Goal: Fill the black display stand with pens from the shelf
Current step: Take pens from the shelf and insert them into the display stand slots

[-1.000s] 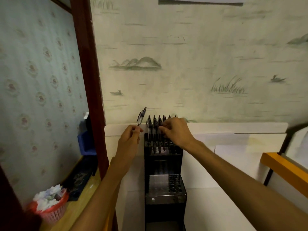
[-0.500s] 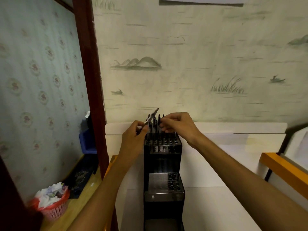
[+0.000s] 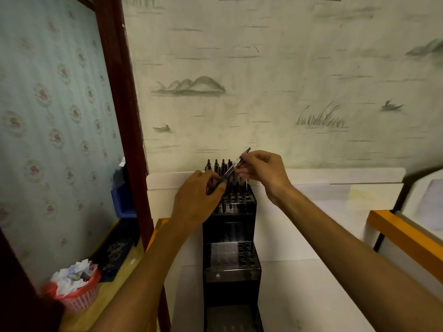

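Note:
The black display stand (image 3: 230, 236) rises in stepped tiers against the white counter wall. Several dark pens (image 3: 219, 165) stand upright in the back row of its top tier. Its middle tier (image 3: 225, 255) shows rows of holes with no pens in them. A clear pen with a dark tip (image 3: 233, 167) lies slanted above the top tier, held by both hands. My left hand (image 3: 199, 200) pinches its lower end, and my right hand (image 3: 262, 171) grips its upper part. The pen's lower tip is hidden behind my left fingers.
A dark red door frame (image 3: 122, 116) stands left of the stand. Beyond it sit a blue bin (image 3: 124, 200) and, on the wooden floor, a red basket (image 3: 76, 291) full of crumpled paper. An orange-edged shelf (image 3: 405, 233) juts in at the right.
My left hand carried the pen rightward, from beside the stand to over its top tier. My right hand left the standing pens and took hold of the pen's upper part.

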Demonstrator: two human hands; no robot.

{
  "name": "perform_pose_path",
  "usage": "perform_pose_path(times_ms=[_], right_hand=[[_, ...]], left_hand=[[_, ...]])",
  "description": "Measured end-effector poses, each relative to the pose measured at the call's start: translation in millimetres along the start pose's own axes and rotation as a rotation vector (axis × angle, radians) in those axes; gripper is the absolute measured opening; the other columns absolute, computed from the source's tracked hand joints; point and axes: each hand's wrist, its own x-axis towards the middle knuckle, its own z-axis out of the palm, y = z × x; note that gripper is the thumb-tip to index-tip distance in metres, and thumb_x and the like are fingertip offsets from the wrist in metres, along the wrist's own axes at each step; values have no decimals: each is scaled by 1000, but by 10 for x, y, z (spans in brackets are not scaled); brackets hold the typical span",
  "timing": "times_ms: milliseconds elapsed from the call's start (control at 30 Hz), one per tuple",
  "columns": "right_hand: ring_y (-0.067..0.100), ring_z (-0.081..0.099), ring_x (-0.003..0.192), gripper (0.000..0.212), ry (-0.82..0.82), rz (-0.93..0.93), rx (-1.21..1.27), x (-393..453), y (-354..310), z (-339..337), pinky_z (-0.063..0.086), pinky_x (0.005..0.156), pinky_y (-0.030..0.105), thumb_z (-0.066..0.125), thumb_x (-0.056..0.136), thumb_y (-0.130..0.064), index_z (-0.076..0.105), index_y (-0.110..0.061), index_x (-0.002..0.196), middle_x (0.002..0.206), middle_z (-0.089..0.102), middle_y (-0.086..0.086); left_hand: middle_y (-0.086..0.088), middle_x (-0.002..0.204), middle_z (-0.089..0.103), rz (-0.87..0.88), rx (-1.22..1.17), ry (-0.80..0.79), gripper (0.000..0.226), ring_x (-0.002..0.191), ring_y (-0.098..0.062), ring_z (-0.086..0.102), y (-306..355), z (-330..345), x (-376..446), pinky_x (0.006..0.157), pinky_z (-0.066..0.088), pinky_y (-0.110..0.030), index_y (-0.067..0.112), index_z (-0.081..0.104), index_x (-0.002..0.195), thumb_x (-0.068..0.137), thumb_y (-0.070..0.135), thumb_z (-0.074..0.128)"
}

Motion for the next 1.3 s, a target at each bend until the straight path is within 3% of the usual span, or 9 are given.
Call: perform_pose_path(times_ms=[200,367,867,1033,1300], right_hand=[[26,73,67,10,83,-248,-388,125,-17,-68,62,71,45,64,93,-14,70,-9,87,73,73,9],[18,72,67,13,53,-350,-631,130,-3,16,60,76,45,63,95,-18,71,-8,94,77,72,5],[16,70,72,18,0,-402,-847,139,30,50,56,84,40,66,94,-25,74,-9,94,76,74,2],[16,68,75,18,-111,-370,-995,119,196,89,56,81,35,70,91,-28,77,-12,91,79,74,4],[18,66,71,18,-78,-339,-993,76,265,51,55,76,35,71,91,-28,78,-12,88,75,73,5]], left_hand=[[3,112,61,89,343,7,38,108,-18,55,-167,-194,-14,93,45,-41,28,63,116,91,55,54],[2,114,62,86,337,7,36,110,-20,55,-204,-247,-33,94,43,-43,29,63,116,90,52,58],[7,101,62,31,260,-34,27,96,-15,54,-221,-222,-116,85,44,-37,29,63,112,90,43,61],[6,99,63,38,261,-34,27,95,-16,55,-188,-220,-129,85,46,-39,26,64,112,90,40,61],[8,96,62,32,257,-50,25,91,-15,55,-164,-213,-160,82,46,-38,28,63,110,90,42,60]])
